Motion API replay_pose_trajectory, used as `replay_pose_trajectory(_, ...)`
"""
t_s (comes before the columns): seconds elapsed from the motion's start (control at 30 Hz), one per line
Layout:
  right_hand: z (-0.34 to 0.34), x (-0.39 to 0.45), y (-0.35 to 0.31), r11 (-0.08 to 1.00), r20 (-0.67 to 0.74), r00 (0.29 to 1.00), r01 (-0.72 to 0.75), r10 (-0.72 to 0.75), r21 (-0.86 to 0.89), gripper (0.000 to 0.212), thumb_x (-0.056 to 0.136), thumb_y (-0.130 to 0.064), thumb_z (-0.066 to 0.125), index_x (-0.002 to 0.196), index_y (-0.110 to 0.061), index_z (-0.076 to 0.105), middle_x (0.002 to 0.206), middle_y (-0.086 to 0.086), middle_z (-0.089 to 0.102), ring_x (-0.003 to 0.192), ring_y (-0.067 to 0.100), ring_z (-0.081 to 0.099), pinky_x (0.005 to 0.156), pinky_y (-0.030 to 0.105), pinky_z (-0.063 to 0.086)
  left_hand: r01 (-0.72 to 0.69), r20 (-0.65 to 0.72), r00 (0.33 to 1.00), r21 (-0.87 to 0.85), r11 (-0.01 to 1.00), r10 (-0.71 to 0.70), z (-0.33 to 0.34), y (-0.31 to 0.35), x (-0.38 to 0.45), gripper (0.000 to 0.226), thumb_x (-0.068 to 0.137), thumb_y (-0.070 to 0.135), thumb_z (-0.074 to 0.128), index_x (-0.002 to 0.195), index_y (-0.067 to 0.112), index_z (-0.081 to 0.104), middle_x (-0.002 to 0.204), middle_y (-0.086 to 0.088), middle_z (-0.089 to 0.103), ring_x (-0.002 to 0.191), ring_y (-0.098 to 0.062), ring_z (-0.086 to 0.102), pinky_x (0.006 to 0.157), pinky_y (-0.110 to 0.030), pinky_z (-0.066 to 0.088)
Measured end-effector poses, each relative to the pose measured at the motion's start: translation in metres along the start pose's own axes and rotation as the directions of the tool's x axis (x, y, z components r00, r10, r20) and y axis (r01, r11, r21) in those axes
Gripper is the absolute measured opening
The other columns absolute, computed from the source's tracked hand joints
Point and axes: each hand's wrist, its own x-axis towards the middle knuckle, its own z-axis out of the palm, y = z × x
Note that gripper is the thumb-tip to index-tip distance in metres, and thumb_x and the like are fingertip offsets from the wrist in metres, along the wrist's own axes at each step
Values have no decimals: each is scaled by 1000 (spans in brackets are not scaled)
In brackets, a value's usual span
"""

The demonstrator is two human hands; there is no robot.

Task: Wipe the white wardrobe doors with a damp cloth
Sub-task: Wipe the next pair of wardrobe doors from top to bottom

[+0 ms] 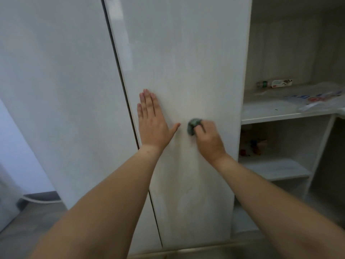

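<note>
left hand [152,122] flat on door [186,53]; right hand [208,137] grips cloth [193,126].

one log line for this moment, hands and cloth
left hand flat on wardrobe door | right hand presses bunched cloth on door | wiping

Two white wardrobe doors [177,71], two bare hands [152,120], one wadded grey-green cloth [193,126], two open shelves [280,111], one plastic bag [317,98].

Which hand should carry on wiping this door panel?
Right. The right hand already grips the balled cloth against the door; the left hand lies flat on it, fingers straight, bracing, holding nothing.
</note>
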Motion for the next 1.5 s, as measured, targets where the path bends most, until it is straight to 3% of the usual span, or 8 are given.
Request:
replay_pose_trajectory(0.17,13,37,-66,940,46,942,327,-332,102,8,93,0,57,95,-3,64,101,17,61,86,31,52,70,40,50,112,-28,993,-8,994,-112,3,-51,-43,88,86,22,54,154,-8,7,163,-26,3,152,-37,-1,124,-49,8)
replay_pose_trajectory(0.37,24,133,-111,989,-133,987,101,-86,111,18,95,-2,54,107,-3,68,114,16,62,94,32,55,78,36,51,62,-32,997,-54,997,-63,-4,-98,-43,78,80,9,30,154,-6,11,163,-23,10,153,-34,5,125,-46,10)
replay_pose_trajectory(0.57,32,54,-123,759,110,753,633,-649,152,32,106,-9,39,91,-2,67,102,16,63,86,32,59,71,42,54,-80,20,996,-59,995,81,-12,-134,-45,85,76,-1,45,154,-5,14,164,-19,9,153,-30,6,125,-42,11)
replay_pose_trajectory(0.77,27,145,-130,990,-141,985,115,-103,83,13,92,-3,56,97,-6,67,107,15,62,88,34,56,72,40,50,-76,-4,997,-88,993,76,-11,-129,-47,82,72,5,22,153,-8,17,163,-21,12,153,-32,7,125,-42,13)
replay_pose_trajectory(1.03,39,0,-140,843,249,808,486,-534,231,10,93,-8,57,83,-6,61,92,14,58,78,30,54,60,44,51,-46,8,999,-118,992,47,-13,-112,-50,81,76,15,20,153,-8,15,163,-24,11,153,-34,7,125,-45,11)
replay_pose_trajectory(1.23,17,75,-134,972,58,998,-26,13,232,14,98,-23,49,106,-17,59,108,2,59,92,14,53,73,28,44,8,14,1000,-138,990,-6,0,-100,-63,86,75,7,43,153,-8,13,163,-25,9,153,-37,3,124,-47,13)
replay_pose_trajectory(1.37,33,6,-124,910,127,905,388,-406,143,18,99,-9,47,91,-5,63,102,16,61,88,30,56,65,39,51,-48,4,999,-113,992,49,12,-97,-83,92,71,12,50,153,-9,14,162,-26,8,152,-38,1,123,-49,14)
replay_pose_trajectory(1.5,36,-7,-111,894,219,869,412,-443,174,11,95,-9,53,92,-6,63,103,13,60,87,29,56,60,41,52,-52,44,997,-91,995,56,19,-89,-93,96,70,16,57,153,-9,14,162,-27,9,152,-38,2,124,-48,13)
